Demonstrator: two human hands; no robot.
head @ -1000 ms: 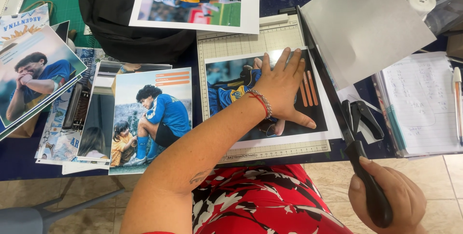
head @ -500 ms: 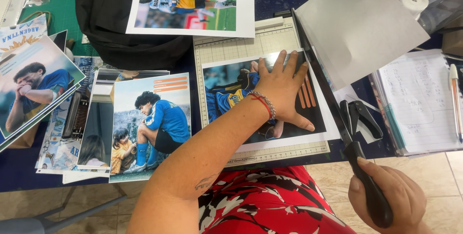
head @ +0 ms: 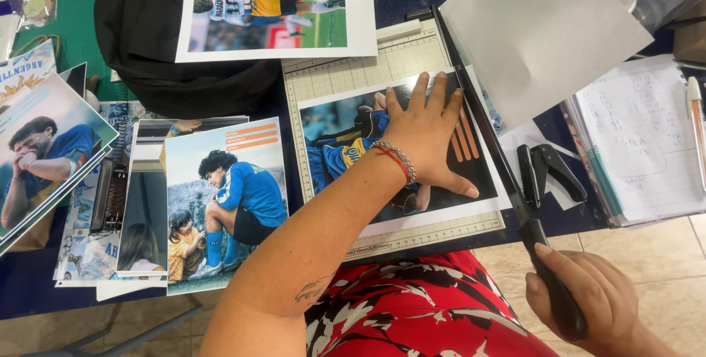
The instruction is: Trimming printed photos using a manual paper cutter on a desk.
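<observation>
With the left hand (head: 425, 136) pressed flat on the photo (head: 401, 151) at frame centre and the right hand (head: 588, 302) fisted round the cutter handle (head: 553, 291) lower right, fingertips (head: 456, 96) beside the blade (head: 482, 118) risk a nick, or the photo may skew.

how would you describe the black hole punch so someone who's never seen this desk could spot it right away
Start at the paper trimmer, the gridded board in the middle of the table where the left hand presses a photo print flat. Just past its long cutting arm, towards the notebook, lies the hole punch. It is the only small black two-levered tool there, resting on white paper scraps.
</observation>
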